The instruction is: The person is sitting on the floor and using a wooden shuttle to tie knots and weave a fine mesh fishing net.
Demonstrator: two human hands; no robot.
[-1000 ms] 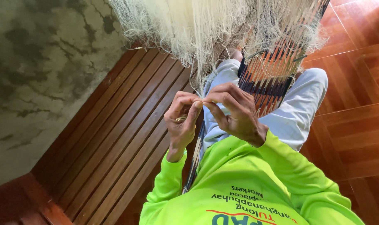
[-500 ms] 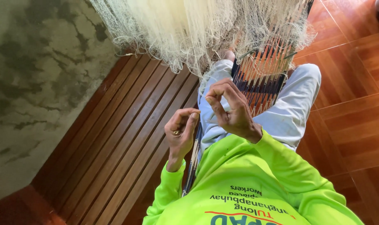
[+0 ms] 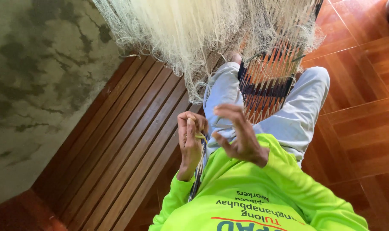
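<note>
While the left hand (image 3: 190,139) pinches it, the thread (image 3: 215,125) runs thin and pale.

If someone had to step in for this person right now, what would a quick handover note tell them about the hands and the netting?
Left hand: fingers closed, pinching a small yellowish tool with thread on it.
Right hand: open, fingers spread, holding nothing visible; any thread between the hands is too fine to tell.
Pale fishing net: hangs in a bunch above the knees, draping over a dark slatted frame between the legs.
Done: much netting is already made.
Left: the work near the hands looks unfinished; how much remains cannot be told.
</note>
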